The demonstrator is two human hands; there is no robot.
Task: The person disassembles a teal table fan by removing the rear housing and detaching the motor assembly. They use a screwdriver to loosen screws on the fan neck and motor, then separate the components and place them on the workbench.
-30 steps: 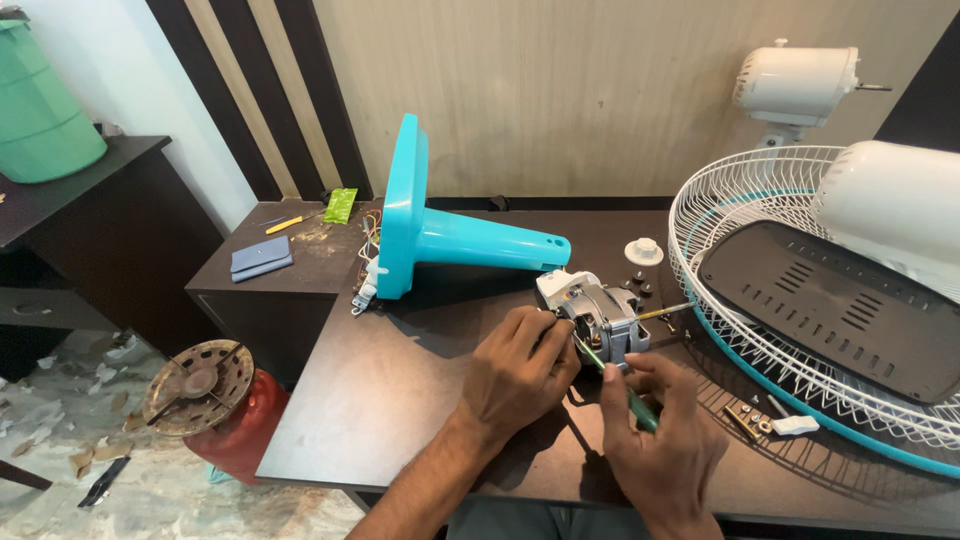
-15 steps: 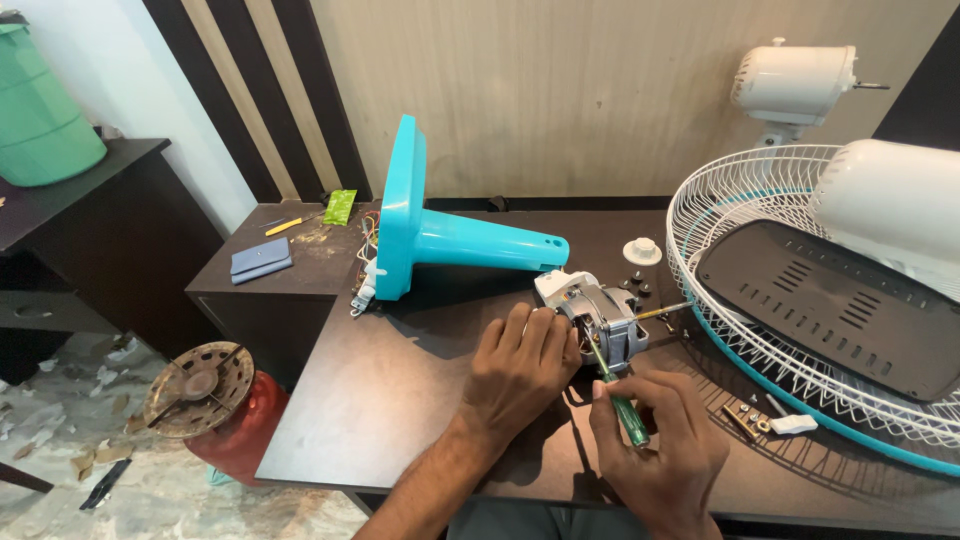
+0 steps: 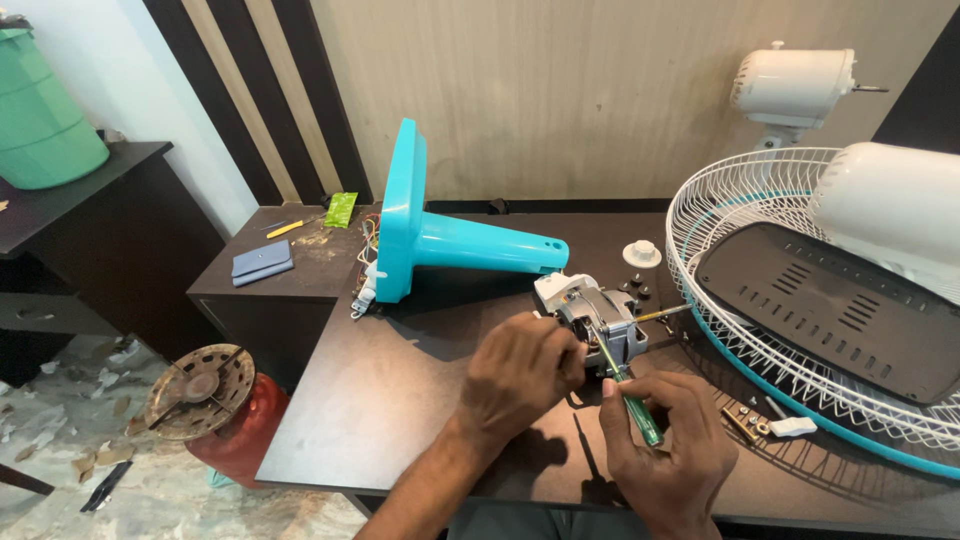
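Left hand [image 3: 520, 375] gripping small fan motor [image 3: 597, 318] at frame centre, on dark surface [image 3: 400, 400]. Right hand [image 3: 668, 450] closing around green-handled screwdriver [image 3: 628, 400], tip touching motor. Turquoise fan stand [image 3: 440, 235] lying on side, upper centre. White wire guard [image 3: 760, 330] at right, holding dark vented panel [image 3: 830, 305]. Green bucket [image 3: 40, 115] upper left, contents hidden.

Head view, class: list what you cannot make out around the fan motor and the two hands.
- Screwdriver tip: hidden against the fan motor.
- Left hand fingers: curled behind the motor, so the grip is unclear.
- Right hand: wrist cut off by the bottom edge.
- Small dark parts by the white knob: too small to tell.
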